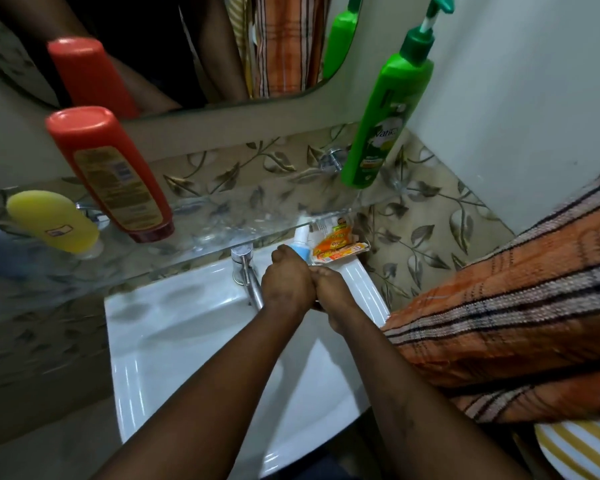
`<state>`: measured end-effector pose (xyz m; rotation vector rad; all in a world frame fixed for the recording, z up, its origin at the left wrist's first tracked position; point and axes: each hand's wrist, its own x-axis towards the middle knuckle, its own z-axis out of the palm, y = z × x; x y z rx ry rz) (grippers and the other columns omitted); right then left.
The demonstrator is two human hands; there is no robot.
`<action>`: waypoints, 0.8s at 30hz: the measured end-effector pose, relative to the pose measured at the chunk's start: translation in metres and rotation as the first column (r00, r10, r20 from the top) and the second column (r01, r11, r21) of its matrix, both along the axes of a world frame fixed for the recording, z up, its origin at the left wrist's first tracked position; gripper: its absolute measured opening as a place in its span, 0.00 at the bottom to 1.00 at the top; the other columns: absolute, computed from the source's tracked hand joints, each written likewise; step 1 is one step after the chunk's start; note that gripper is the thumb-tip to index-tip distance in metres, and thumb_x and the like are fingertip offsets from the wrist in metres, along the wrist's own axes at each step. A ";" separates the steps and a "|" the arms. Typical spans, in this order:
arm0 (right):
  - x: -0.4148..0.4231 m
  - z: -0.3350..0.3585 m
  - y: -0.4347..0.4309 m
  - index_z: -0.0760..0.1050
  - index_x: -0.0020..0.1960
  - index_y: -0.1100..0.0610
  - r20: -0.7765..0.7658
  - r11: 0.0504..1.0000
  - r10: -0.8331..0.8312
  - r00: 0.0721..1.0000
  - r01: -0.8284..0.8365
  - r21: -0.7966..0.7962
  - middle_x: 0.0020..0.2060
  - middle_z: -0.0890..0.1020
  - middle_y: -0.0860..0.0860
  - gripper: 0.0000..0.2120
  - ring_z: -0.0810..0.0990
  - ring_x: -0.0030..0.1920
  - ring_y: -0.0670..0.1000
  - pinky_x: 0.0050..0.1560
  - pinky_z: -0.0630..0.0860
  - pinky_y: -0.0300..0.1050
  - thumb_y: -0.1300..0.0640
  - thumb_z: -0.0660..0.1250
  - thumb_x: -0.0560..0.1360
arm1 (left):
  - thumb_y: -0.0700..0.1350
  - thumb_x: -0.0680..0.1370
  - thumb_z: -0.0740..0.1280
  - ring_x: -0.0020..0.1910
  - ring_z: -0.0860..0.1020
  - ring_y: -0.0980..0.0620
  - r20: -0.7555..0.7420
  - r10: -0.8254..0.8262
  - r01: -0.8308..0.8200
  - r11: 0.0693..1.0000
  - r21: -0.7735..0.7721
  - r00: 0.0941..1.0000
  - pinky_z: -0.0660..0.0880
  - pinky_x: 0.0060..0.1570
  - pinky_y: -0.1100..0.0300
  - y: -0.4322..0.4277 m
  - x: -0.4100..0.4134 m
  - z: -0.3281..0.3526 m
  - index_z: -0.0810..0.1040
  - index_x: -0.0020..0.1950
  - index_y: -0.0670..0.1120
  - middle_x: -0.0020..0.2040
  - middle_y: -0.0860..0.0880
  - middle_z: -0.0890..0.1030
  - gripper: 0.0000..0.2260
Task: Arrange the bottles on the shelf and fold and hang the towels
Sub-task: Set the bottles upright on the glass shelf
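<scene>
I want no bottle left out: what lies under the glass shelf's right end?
On the sink rim are a white and blue bottle and orange sachets. The left hand covers the bottle's lower part, beside the right hand; whether either grips it cannot be seen.

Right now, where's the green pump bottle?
Head view: the green pump bottle stands at the right end of the glass shelf, beside the wall, right of the mirror and above the orange sachets.

Red bottle (pixel 110 174), green bottle (pixel 381 123), yellow bottle (pixel 54 220), orange striped towel (pixel 520 299)
</scene>
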<state>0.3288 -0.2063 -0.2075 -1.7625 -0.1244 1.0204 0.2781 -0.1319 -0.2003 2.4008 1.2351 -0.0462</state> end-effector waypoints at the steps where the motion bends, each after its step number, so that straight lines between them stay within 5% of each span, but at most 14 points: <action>1: -0.003 0.004 -0.004 0.82 0.57 0.63 0.013 1.000 0.016 1.000 -0.017 0.008 0.44 0.85 0.56 0.11 0.82 0.42 0.51 0.38 0.80 0.41 0.60 0.63 0.81 | 0.46 0.80 0.70 0.58 0.83 0.40 0.009 0.000 0.000 1.000 -0.006 1.000 0.76 0.46 0.51 -0.004 -0.007 0.006 0.66 0.69 0.39 0.62 0.41 0.76 0.22; 6: -0.022 0.027 -0.035 0.80 0.57 0.61 0.082 0.991 0.111 0.990 -0.117 0.067 0.44 0.85 0.58 0.08 0.83 0.41 0.49 0.39 0.81 0.41 0.65 0.66 0.79 | 0.46 0.76 0.74 0.55 0.82 0.40 0.020 -0.144 0.143 0.988 0.055 0.989 0.70 0.41 0.53 -0.023 -0.048 0.033 0.66 0.67 0.44 0.61 0.44 0.74 0.25; 8: -0.029 0.026 -0.050 0.79 0.55 0.60 0.130 0.993 0.088 0.988 -0.098 0.070 0.45 0.84 0.61 0.08 0.84 0.43 0.52 0.43 0.84 0.47 0.62 0.72 0.76 | 0.48 0.76 0.73 0.53 0.82 0.40 0.071 -0.216 0.212 0.975 0.062 0.974 0.70 0.39 0.52 -0.030 -0.064 0.037 0.65 0.66 0.47 0.60 0.46 0.74 0.24; 11: -0.038 0.040 -0.065 0.81 0.52 0.52 0.297 0.997 0.018 0.955 -0.038 0.063 0.46 0.86 0.49 0.17 0.86 0.47 0.52 0.52 0.85 0.61 0.51 0.79 0.65 | 0.49 0.75 0.70 0.52 0.81 0.41 0.222 -0.275 0.270 0.961 0.049 0.935 0.73 0.40 0.51 -0.036 -0.082 0.045 0.64 0.68 0.50 0.60 0.49 0.74 0.24; 13: -0.038 0.059 -0.067 0.82 0.54 0.49 0.408 0.996 -0.013 0.913 -0.024 0.086 0.49 0.86 0.46 0.21 0.86 0.49 0.48 0.53 0.85 0.57 0.49 0.81 0.63 | 0.52 0.75 0.69 0.53 0.80 0.44 0.374 -0.278 0.289 0.957 0.027 0.885 0.75 0.42 0.51 -0.034 -0.086 0.055 0.65 0.70 0.53 0.61 0.51 0.74 0.25; 18: -0.023 0.118 -0.053 0.81 0.58 0.52 0.556 0.969 -0.107 0.825 -0.039 0.243 0.47 0.86 0.44 0.18 0.84 0.43 0.37 0.46 0.80 0.35 0.59 0.81 0.71 | 0.50 0.76 0.72 0.50 0.80 0.52 0.684 -0.181 0.231 0.973 0.018 0.706 0.81 0.49 0.48 -0.016 -0.075 0.097 0.73 0.68 0.53 0.57 0.56 0.75 0.21; 24: 0.002 0.162 -0.022 0.80 0.60 0.51 0.623 0.933 -0.208 0.754 -0.038 0.358 0.54 0.87 0.46 0.21 0.86 0.55 0.47 0.58 0.83 0.52 0.55 0.82 0.70 | 0.46 0.74 0.75 0.54 0.82 0.51 0.791 -0.200 0.176 0.977 0.118 0.579 0.81 0.52 0.51 0.014 -0.047 0.142 0.76 0.70 0.51 0.60 0.51 0.80 0.24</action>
